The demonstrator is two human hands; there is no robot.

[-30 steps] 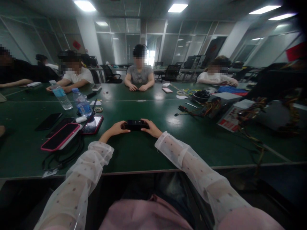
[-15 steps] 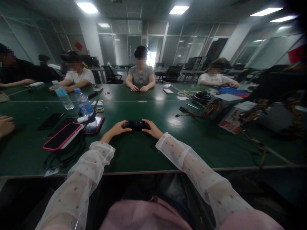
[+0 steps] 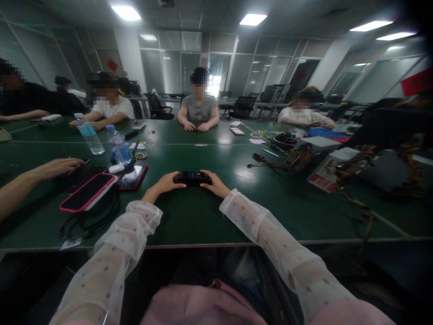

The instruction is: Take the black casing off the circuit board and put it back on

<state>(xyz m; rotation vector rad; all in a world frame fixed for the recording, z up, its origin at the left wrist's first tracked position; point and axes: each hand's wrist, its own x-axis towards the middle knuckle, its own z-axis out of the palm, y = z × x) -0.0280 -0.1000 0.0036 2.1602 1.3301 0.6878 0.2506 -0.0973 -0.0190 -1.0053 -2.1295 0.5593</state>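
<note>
Between my two hands a black phone is held sideways, low over the green table. Faint light marks show on its dark screen. The fingers and thumb of my left hand close around its left end. Its right end is gripped the same way by my right hand. Sheer white dotted sleeves cover both my forearms. Left of my left hand lie a tablet-like device with a red edge and a phone in a pink-edged case.
At the left, another person's hand rests on a dark phone. Two plastic bottles, one clear and one bluish, stand nearby. To the right are metal boxes with bundled cables. Several people sit around the table.
The other person's hand at the left has reached in to the right, onto the dark phone. My hands and the black phone have stayed in place.
</note>
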